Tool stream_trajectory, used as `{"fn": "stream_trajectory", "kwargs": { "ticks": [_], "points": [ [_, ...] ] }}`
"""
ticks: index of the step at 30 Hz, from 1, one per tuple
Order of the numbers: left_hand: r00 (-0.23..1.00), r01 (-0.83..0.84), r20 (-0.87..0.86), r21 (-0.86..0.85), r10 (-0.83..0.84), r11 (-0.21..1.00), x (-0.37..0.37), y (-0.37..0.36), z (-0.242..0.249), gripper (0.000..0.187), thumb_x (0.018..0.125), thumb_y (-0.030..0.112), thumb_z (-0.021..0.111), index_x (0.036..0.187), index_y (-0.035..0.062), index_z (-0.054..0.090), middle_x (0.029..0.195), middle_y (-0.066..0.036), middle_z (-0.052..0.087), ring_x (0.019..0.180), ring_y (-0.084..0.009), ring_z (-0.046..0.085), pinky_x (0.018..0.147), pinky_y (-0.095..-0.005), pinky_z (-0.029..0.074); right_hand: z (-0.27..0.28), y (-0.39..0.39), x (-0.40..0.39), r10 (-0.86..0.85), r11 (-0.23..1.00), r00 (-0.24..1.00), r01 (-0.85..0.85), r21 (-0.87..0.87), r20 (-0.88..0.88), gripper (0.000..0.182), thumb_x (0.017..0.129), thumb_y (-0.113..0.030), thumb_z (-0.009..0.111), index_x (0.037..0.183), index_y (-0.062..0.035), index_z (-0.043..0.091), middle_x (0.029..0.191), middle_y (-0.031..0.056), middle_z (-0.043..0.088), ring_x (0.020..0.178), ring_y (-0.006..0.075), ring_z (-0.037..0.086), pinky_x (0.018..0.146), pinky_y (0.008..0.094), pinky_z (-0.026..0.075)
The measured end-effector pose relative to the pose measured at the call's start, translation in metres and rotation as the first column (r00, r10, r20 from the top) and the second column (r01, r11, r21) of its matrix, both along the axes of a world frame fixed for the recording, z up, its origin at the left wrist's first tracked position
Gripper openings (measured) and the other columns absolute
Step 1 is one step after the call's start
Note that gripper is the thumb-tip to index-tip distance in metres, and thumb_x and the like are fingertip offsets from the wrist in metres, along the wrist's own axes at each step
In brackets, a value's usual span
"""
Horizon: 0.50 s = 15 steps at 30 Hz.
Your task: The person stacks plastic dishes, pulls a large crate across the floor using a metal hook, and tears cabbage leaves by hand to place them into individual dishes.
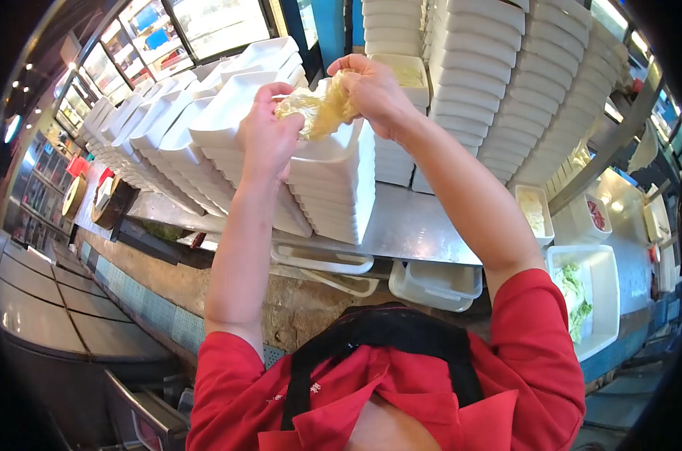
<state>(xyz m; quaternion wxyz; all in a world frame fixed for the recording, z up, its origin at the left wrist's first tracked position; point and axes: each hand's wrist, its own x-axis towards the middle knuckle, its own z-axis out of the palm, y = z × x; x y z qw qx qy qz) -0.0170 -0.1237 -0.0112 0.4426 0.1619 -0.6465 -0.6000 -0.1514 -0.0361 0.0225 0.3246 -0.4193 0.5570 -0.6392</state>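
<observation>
A crumpled, pale yellow, translucent sheet-like food piece (318, 113) is stretched between my two hands, above a tall stack of white trays (333, 177). My left hand (272, 134) grips its left end with bent fingers. At its right end, my right hand (371, 94) has its fingers closed around the bunched material. Just behind my right hand stands a white tray with pale yellow pieces in it (403, 74).
Tall white tray stacks (472, 75) line the metal counter (424, 222). To the right are a white bin (604, 301) with leafy greens (574, 301) and a container of red pieces (597, 216). Translucent bins (437, 282) sit below the counter.
</observation>
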Motion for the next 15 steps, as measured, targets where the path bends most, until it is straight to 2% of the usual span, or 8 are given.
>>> {"fn": "stream_trajectory", "kwargs": {
  "ticks": [3,5,6,9,11,13,14,15],
  "points": [
    [0.977,-0.109,0.16,-0.212,0.144,0.971,-0.007,-0.019,0.002,0.04,0.068,-0.013,0.049,0.103,0.0043,0.053,0.087,-0.003,0.057,0.073,-0.01,0.055,0.064,-0.0218,0.045,-0.01,-0.021,-0.005,-0.008,0.998,0.999,0.01,0.057,-0.04,0.026,0.082,-0.006,0.054,0.107,-0.004,0.05,0.09,0.009,0.056,0.079,0.0146,0.056,0.065,0.0267,0.046],
    [0.87,-0.086,0.406,-0.437,0.282,0.895,-0.007,-0.028,0.005,0.039,0.066,-0.012,0.05,0.1,0.0056,0.057,0.085,-0.002,0.058,0.078,-0.0095,0.056,0.069,-0.0229,0.045,-0.013,-0.02,-0.009,0.057,0.997,0.99,-0.049,0.062,-0.127,0.043,0.077,-0.004,0.065,0.115,-0.0032,0.045,0.092,0.0089,0.057,0.081,0.0154,0.058,0.07,0.0284,0.048],
    [0.869,-0.087,0.399,-0.458,0.292,0.885,-0.008,-0.029,0.005,0.033,0.066,-0.01,0.052,0.094,0.0064,0.059,0.084,-0.002,0.061,0.081,-0.0099,0.057,0.07,-0.0241,0.045,-0.016,-0.023,-0.015,0.127,0.992,0.991,-0.126,0.006,-0.034,0.062,0.071,-0.003,0.073,0.123,-0.0017,0.04,0.094,0.0092,0.059,0.084,0.0157,0.059,0.075,0.029,0.049],
    [0.838,-0.169,0.335,-0.592,0.431,0.788,-0.015,-0.025,0.005,0.027,0.067,-0.009,0.053,0.088,0.0071,0.059,0.083,-0.003,0.062,0.08,-0.0122,0.058,0.07,-0.0251,0.045,-0.017,-0.021,-0.028,0.257,0.965,0.965,-0.254,-0.059,0.052,0.069,0.07,-0.001,0.074,0.129,-0.0012,0.036,0.096,0.0096,0.061,0.087,0.0153,0.059,0.077,0.0288,0.048],
    [0.864,-0.146,0.338,-0.541,0.373,0.828,-0.025,-0.033,0.0,0.027,0.067,-0.009,0.054,0.088,0.0076,0.059,0.083,-0.004,0.062,0.08,-0.0149,0.059,0.071,-0.026,0.045,-0.015,-0.017,-0.031,0.287,0.956,0.952,-0.279,-0.087,0.103,0.074,0.065,0.005,0.074,0.129,0.0021,0.037,0.096,0.0121,0.061,0.085,0.0167,0.06,0.073,0.0269,0.05],
    [0.888,-0.125,0.333,-0.486,0.316,0.865,-0.035,-0.043,-0.003,0.027,0.066,-0.009,0.055,0.087,0.008,0.059,0.083,-0.005,0.063,0.08,-0.0175,0.06,0.072,-0.027,0.045,-0.012,-0.017,-0.031,0.164,0.986,0.972,-0.165,0.012,-0.169,0.069,0.063,0.004,0.074,0.124,0.0005,0.043,0.093,0.0093,0.062,0.086,0.0158,0.06,0.074,0.0285,0.05],
    [0.884,-0.096,0.307,-0.62,0.353,0.779,-0.039,-0.046,-0.003,0.03,0.065,-0.009,0.055,0.089,0.0077,0.058,0.081,-0.006,0.063,0.08,-0.0204,0.06,0.071,-0.0285,0.045,-0.011,-0.019,-0.031,0.164,0.986,0.971,-0.164,0.016,-0.172,0.069,0.063,0.004,0.074,0.124,0.0005,0.043,0.093,0.0093,0.062,0.086,0.0158,0.06,0.074,0.0285,0.05],
    [0.881,-0.063,0.276,-0.738,0.385,0.672,-0.043,-0.05,-0.004,0.032,0.063,-0.009,0.055,0.09,0.0074,0.058,0.079,-0.006,0.062,0.079,-0.0232,0.06,0.071,-0.03,0.045,-0.011,-0.023,-0.033,0.069,0.998,0.932,-0.064,0.026,-0.357,0.062,0.065,0.002,0.072,0.121,-0.0006,0.046,0.093,0.0105,0.063,0.084,0.0167,0.06,0.073,0.0286,0.049]
  ]
}}
